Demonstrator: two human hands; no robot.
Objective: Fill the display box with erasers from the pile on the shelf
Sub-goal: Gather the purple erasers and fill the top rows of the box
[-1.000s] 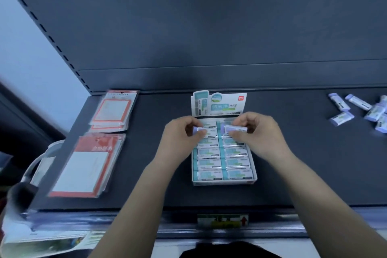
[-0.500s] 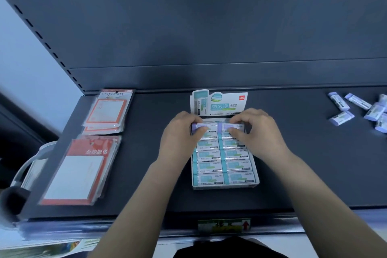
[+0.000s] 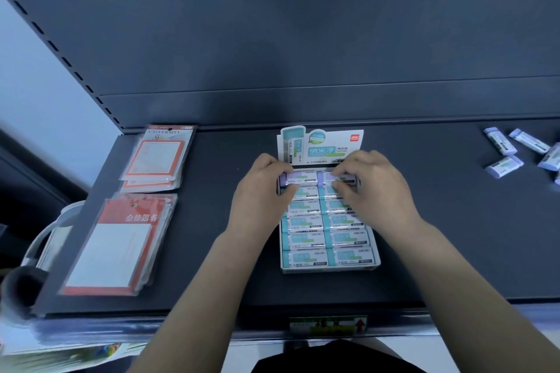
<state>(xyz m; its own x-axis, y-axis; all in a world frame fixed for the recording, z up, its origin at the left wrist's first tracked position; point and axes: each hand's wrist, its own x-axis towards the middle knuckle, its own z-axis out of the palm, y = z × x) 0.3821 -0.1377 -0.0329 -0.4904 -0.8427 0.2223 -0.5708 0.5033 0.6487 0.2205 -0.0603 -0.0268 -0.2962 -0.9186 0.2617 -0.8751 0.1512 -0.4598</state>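
left hand [image 3: 260,191] and right hand [image 3: 372,188] each pinch a purple eraser [image 3: 298,178] over the display box [image 3: 375,263]; best press both level into the back row.

The display box's upright header card [image 3: 321,145] carries a red deli logo and "纳米净", the far packet of notepaper [image 3: 159,157] reads "UNIVERSITY", and the near red packet [image 3: 121,244] reads "金榜题名".
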